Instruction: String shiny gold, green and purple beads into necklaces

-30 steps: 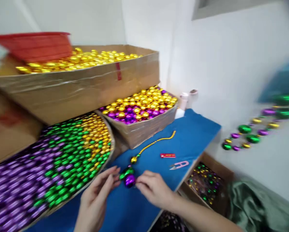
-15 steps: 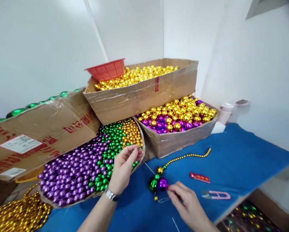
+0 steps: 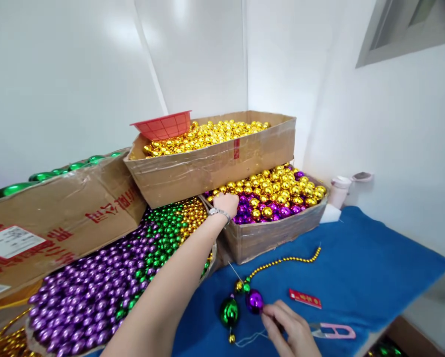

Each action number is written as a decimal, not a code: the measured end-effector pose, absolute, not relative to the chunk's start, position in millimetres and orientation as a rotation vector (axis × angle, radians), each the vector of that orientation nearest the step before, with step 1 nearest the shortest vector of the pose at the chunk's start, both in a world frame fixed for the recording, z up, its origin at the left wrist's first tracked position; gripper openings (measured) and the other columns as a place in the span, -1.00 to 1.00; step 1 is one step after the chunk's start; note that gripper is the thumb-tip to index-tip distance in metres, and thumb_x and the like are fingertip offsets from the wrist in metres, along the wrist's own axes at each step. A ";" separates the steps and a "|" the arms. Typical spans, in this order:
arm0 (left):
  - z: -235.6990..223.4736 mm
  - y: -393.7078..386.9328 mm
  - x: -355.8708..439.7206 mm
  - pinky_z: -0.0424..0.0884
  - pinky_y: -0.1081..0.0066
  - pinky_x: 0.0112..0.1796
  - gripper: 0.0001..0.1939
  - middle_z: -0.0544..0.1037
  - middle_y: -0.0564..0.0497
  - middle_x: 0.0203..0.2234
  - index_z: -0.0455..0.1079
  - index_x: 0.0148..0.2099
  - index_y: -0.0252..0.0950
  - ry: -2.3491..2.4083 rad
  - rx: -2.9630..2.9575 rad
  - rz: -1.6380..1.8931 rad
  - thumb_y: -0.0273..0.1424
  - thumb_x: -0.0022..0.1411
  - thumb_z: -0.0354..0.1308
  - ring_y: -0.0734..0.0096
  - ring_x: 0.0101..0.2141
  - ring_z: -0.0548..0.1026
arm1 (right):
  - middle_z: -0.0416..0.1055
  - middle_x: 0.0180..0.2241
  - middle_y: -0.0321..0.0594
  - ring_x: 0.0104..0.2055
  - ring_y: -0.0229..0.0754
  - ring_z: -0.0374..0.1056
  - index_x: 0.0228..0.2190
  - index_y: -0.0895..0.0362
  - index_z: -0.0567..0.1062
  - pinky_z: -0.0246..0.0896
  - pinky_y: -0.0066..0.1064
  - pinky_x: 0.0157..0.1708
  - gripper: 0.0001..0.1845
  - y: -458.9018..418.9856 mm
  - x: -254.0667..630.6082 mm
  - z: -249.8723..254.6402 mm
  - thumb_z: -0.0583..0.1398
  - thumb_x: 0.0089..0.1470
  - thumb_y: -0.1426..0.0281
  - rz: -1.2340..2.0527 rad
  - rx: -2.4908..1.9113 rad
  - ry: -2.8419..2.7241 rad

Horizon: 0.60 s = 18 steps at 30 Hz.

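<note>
My left hand (image 3: 225,201) reaches over the near left corner of a cardboard box of gold and purple balls (image 3: 278,188); its fingers are hidden among the balls. Low on the blue cloth, the fingertips of my right hand (image 3: 287,325) are pinched at the right edge of a shiny purple ball (image 3: 254,301). Left of it is a large green ball (image 3: 229,311) with a tiny gold bead (image 3: 231,339) below. Above these are a gold ball (image 3: 239,286) and a small green ball (image 3: 246,287). A strand of small gold beads (image 3: 289,258) curves away from them.
Pink thread snips (image 3: 336,330) and a red packet (image 3: 304,298) lie right on the blue cloth (image 3: 389,263). Behind stand a box of gold balls (image 3: 207,178) with a red basket (image 3: 164,127), and a marked carton (image 3: 58,213). Small purple and green beads (image 3: 95,292) fill the left.
My left hand has gone from above the small beads up and forward into the gold and purple box. The purple ball now sits apart from the green one. The view has tilted up slightly.
</note>
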<state>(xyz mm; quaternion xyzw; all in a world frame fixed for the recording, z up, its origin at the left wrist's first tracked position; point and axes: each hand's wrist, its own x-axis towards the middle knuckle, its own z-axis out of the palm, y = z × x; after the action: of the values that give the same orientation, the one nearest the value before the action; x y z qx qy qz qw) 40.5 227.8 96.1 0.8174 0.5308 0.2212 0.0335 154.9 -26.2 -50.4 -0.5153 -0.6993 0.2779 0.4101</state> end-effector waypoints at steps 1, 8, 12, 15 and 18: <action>96.9 228.0 41.2 0.28 -0.04 -0.14 -0.82 0.51 -0.22 -0.39 0.44 -0.40 -0.37 1.624 2.499 0.693 -0.58 -0.18 0.27 -0.13 -0.16 0.42 | 0.31 -0.44 -0.30 -0.41 -0.31 0.30 -0.36 0.08 0.37 0.12 -0.55 -0.40 -0.82 -26.8 155.8 -49.0 0.01 0.22 0.36 0.702 -1.294 -1.753; 101.2 151.8 -2.8 0.40 0.36 -0.25 -0.66 0.46 -0.10 -0.21 0.29 0.03 -0.28 1.211 1.937 1.133 -0.29 0.22 0.02 0.34 -0.25 0.46 | 0.29 -0.40 -0.30 -0.37 -0.30 0.27 -0.29 0.06 0.38 0.11 -0.53 -0.36 -0.86 -35.8 157.7 -44.0 0.02 0.23 0.38 0.726 -1.233 -1.684; 74.1 84.0 -40.1 0.42 0.40 -0.28 -0.77 0.49 -0.02 -0.26 0.35 -0.12 -0.28 0.787 0.941 1.278 -0.34 0.16 0.14 0.43 -0.32 0.49 | 0.30 -0.39 -0.29 -0.35 -0.29 0.28 -0.25 0.05 0.37 0.13 -0.51 -0.34 -0.88 -40.5 151.4 -50.3 0.03 0.22 0.39 0.738 -1.189 -1.744; 52.3 54.0 -56.6 0.42 0.38 -0.24 -0.79 0.50 -0.03 -0.28 0.36 -0.14 -0.29 0.781 0.686 1.313 -0.38 0.15 0.16 0.39 -0.29 0.50 | 0.31 -0.37 -0.28 -0.34 -0.28 0.29 -0.24 0.05 0.36 0.15 -0.51 -0.33 -0.87 -43.4 146.1 -54.3 0.02 0.22 0.40 0.732 -1.168 -1.786; 42.5 40.4 -63.6 0.43 0.38 -0.26 -0.78 0.50 -0.05 -0.27 0.34 -0.12 -0.30 0.816 0.641 1.340 -0.38 0.17 0.14 0.37 -0.30 0.51 | 0.32 -0.37 -0.28 -0.35 -0.28 0.31 -0.21 0.04 0.36 0.18 -0.51 -0.34 -0.85 -46.0 142.2 -56.1 0.02 0.22 0.39 0.727 -1.171 -1.832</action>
<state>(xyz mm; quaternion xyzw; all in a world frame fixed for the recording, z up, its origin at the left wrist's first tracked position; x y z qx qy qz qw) -63.6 40.4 42.5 0.2833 0.3611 0.5926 0.6619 142.2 -46.0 -56.1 -0.4653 -0.7283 0.2888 0.4118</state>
